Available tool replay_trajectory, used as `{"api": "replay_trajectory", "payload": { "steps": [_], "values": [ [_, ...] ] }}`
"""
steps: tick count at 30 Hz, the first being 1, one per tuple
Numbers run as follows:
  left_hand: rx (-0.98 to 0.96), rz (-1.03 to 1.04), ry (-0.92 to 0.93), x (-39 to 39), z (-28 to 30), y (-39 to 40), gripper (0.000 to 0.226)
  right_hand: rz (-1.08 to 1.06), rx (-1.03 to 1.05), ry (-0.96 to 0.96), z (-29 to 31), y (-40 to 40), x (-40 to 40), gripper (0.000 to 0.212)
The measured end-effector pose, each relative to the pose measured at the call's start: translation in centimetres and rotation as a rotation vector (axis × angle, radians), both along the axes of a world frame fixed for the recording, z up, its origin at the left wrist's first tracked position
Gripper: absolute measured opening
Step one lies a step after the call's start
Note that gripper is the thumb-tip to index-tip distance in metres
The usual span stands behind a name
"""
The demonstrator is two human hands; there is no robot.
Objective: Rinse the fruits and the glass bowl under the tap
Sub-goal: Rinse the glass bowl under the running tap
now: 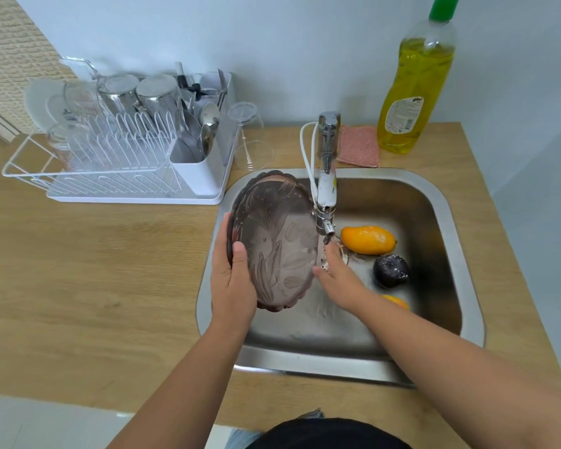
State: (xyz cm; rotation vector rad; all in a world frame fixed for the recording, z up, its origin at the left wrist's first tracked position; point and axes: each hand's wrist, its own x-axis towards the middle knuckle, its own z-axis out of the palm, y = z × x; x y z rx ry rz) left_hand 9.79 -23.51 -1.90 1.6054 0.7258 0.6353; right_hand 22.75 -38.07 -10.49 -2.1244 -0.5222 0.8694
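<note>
Inside sink point(441, 202): mango point(367, 239), plum point(390, 270); left hand point(232, 280) holds glass bowl point(279, 241).

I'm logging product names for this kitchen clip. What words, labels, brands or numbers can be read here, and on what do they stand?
Dish soap bottle: a label with a dark slanted brand word and fine print below, all too small and blurred to read.
Measuring jug in the dish rack: faint reddish markings, too blurred to read.
Tap, glass bowl, sink: no text visible.

Sink point(444, 222) brushed steel; glass bowl point(279, 234) tinted, embossed; counter point(94, 270) matt wood-grain; tap point(328, 137) glossy chrome.
</note>
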Motion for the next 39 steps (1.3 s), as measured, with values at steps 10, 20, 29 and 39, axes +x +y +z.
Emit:
{"api": "replay_trajectory", "payload": {
  "steps": [10,20,29,39],
  "values": [
    [0.206,-0.035,-0.083,-2.0,0.8,1.0,0.048,-0.316,0.215,0.589,3.4,4.1,-3.7,0.078],
    [0.438,-0.127,-0.162,-3.1,2.6,1.0,0.046,-0.404,0.338,0.586,5.1,5.8,-4.3,0.078],
    [0.557,-0.158,-0.187,-3.9,3.4,0.3,0.045,-0.417,0.47,0.572,6.2,5.7,-5.3,0.095],
    [0.594,-0.145,-0.176,-4.4,3.1,-0.1,0.042,-0.439,0.481,0.592,5.8,5.5,-5.8,0.098]
  ]
}}
